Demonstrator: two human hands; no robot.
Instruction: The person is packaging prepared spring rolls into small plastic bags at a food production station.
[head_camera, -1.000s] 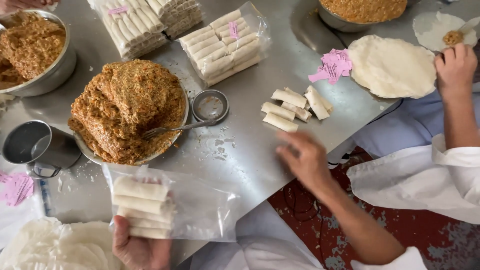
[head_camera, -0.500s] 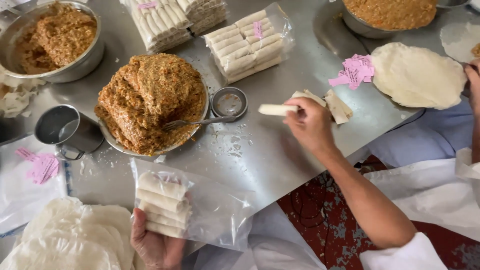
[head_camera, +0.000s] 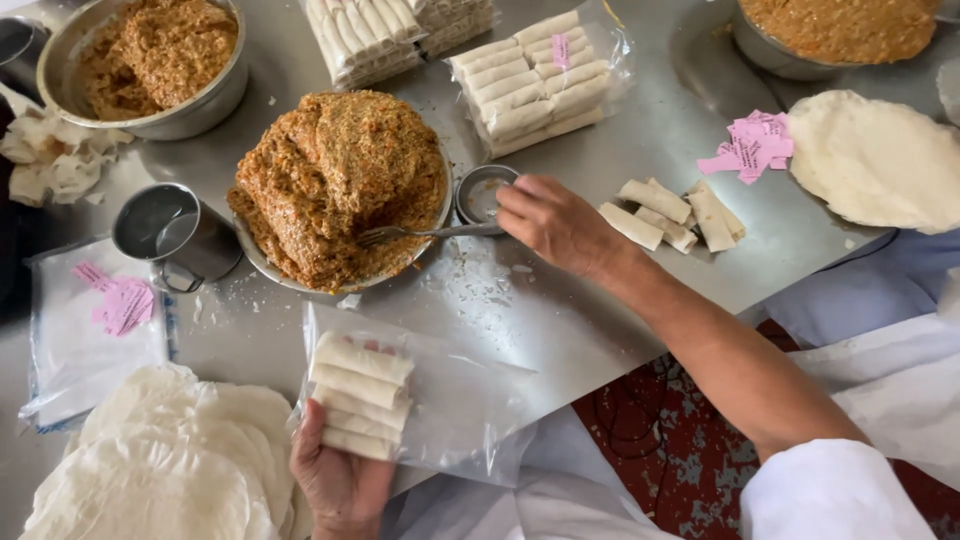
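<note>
- Since half a second ago, right hand (head_camera: 560, 225) has carried a roll from the loose rolls (head_camera: 675, 212) at centre right toward centre frame; its fingers curl, but I cannot tell whether the roll is there.
- Lower left: left hand (head_camera: 340, 480) clasps the clear bag (head_camera: 450, 405) of stacked rolls (head_camera: 360, 395).
- Upper centre: filling plate (head_camera: 335, 185), untouched.

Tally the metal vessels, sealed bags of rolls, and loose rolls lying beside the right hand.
Filling bowls: 3, e.g. the middle bowl
Metal cups: 2, e.g. the nearer cup
Sealed roll bags: 2, e.g. the bag
Loose rolls: about 5
Total: about 12
</note>
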